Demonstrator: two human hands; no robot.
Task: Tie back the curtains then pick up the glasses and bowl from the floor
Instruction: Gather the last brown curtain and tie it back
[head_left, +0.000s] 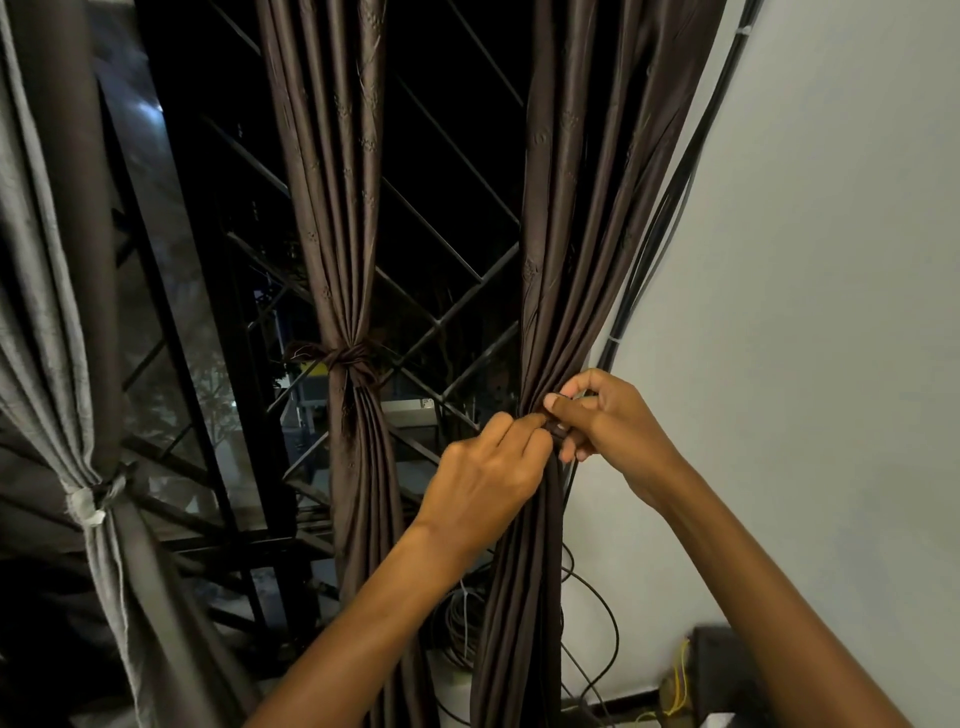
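Three brown curtains hang before a dark barred window. The right curtain (576, 218) is gathered into a bunch beside the white wall. My left hand (488, 478) and my right hand (608, 421) meet at its gathered waist, both pinching a dark tie-back strip (557, 430) wrapped around the fabric. The middle curtain (343, 208) is bound with a knotted brown tie (349, 358). The left curtain (57, 291) is cinched with a tie (96, 499) at its waist. No glasses or bowl are in view.
A metal window grille (447, 249) stands behind the curtains. Black cables (670, 208) run down the white wall (831, 260) and loop near the floor. A dark box (727, 670) with yellow wires sits at the lower right.
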